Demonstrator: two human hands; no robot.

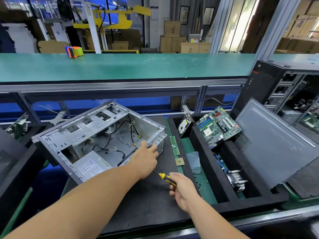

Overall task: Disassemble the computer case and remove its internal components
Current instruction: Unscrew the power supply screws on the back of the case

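An open grey computer case lies on its side on a dark foam mat, tilted, with loose black cables and a silver power supply inside. My left hand grips the case's near right corner, at its rear edge. My right hand holds a screwdriver with a yellow and dark handle, its tip pointing left toward the case, just behind my left hand.
A RAM stick, a CPU chip and a clear plastic box lie right of the case. A black foam tray holds a hard drive, motherboard and heatsink. A grey side panel leans against another case.
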